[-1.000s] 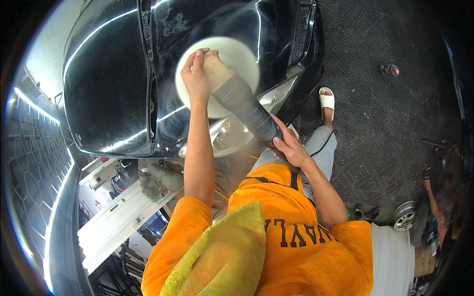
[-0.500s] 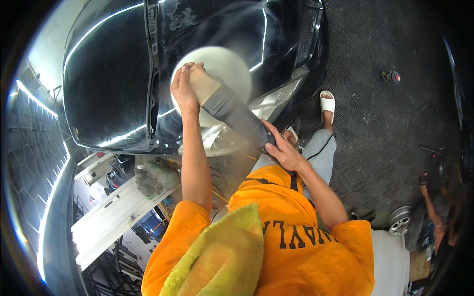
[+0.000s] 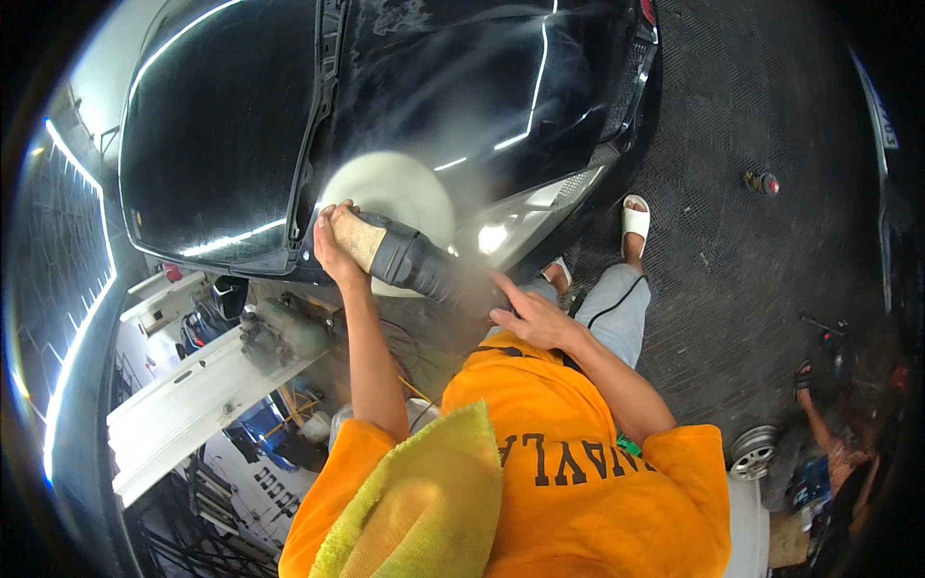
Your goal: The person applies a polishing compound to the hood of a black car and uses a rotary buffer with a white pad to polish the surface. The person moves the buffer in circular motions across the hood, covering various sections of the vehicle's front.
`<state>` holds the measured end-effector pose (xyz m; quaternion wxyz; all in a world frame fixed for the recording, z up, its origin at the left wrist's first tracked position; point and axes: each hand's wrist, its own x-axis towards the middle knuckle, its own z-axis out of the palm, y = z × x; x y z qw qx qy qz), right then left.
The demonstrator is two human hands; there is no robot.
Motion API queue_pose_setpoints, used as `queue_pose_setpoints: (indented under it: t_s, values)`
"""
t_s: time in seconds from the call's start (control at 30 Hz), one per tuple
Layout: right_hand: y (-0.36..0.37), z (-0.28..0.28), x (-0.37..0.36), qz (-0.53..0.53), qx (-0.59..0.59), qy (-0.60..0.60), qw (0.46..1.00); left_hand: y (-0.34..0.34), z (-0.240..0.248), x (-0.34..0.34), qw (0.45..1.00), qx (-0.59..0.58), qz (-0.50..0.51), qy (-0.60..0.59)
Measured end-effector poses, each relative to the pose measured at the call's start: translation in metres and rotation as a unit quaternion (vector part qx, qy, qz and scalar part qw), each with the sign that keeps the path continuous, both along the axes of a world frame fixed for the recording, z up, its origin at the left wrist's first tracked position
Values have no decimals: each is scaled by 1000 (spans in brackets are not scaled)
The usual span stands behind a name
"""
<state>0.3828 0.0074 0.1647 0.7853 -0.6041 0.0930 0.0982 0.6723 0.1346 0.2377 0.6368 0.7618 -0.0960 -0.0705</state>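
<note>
Between my two hands is a dark polishing machine [image 3: 416,262] with a tan-wrapped head and a wide, pale round pad [image 3: 400,188]. The pad lies over the front corner of a glossy black car hood [image 3: 462,87], close to the headlight [image 3: 535,217]. My left hand [image 3: 337,249] is wrapped around the tan head, its far fingers hidden. At the rear end of the body my right hand [image 3: 535,318] grips the handle, part of which is blurred. A yellow-green towel [image 3: 424,491] hangs over my chest.
A white beam-like stand [image 3: 188,400] and a greenish machine [image 3: 289,328] stand at the left. On the dark textured floor [image 3: 723,231] at the right are a small bottle [image 3: 761,182] and a wheel rim [image 3: 753,453]. Another person's arm [image 3: 819,424] shows at the far right.
The polisher and both hands have moved toward me and slightly left, bringing the pad to the hood's near edge. My view has shifted a little too.
</note>
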Motion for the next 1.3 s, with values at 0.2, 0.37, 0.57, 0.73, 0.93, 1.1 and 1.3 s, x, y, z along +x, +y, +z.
queue_pose_setpoints:
  t_s: [0.2, 0.37, 0.57, 0.73, 0.93, 1.1, 1.3]
  values:
    - [9, -5, -10, -19, -6, -13, 1000, 6, -7, -10, 1000, 6, 5, -9]
    - [16, -25, -33, -98, -46, 29, 994, -52, -28, -11, 994, 51, -85, -52]
    - [28, -66, -55, -288, 91, 0, 953, -161, -40, -45, 972, 101, -210, -38]
    - [27, -58, -59, -351, 213, 29, 911, -211, -57, -74, 964, 95, -247, -41]
    - [19, -53, -51, -392, 238, 18, 889, -228, -53, -107, 937, 168, -267, -151]
    - [16, -47, -47, -349, 207, 8, 914, -203, -45, -110, 953, 122, -234, -147]
    - [22, -56, -35, -300, 157, 21, 941, -163, -31, -78, 960, 129, -150, -199]
